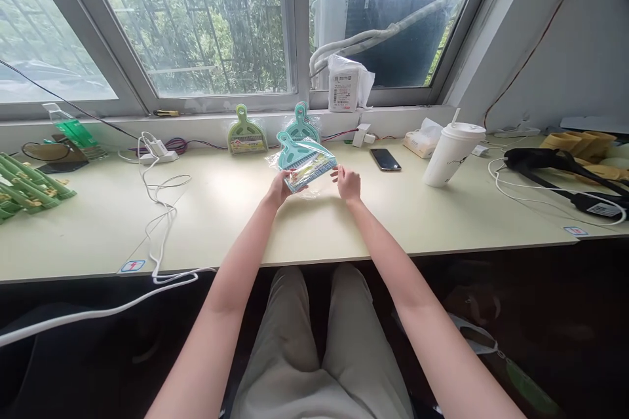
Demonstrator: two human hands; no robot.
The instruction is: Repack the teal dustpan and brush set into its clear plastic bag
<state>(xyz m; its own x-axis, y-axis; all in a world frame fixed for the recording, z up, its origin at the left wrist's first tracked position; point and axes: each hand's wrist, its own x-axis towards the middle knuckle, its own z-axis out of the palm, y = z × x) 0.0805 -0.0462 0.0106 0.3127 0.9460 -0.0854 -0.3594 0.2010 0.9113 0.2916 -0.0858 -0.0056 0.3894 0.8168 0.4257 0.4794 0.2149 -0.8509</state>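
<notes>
Pale desk (pixel 236 222) under window. Left hand (pixel 279 188) clenched on wrapped teal dustpan set (pixel 305 162), lifted just off desk, tilted for viewing. Right hand (pixel 348 183) released, just beside wrapper. Beyond grip: green dustpan set (pixel 246 133); rightward, phone (pixel 384 159), cup (pixel 453 152).

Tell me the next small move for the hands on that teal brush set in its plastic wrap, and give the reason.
Probably bring the right hand onto the wrap's free edge. The left hand already holds the teal brush set tilted above the desk, while the right hand sits just beside it, fingers at the loose clear plastic. A second grip would steady the packet.
</notes>
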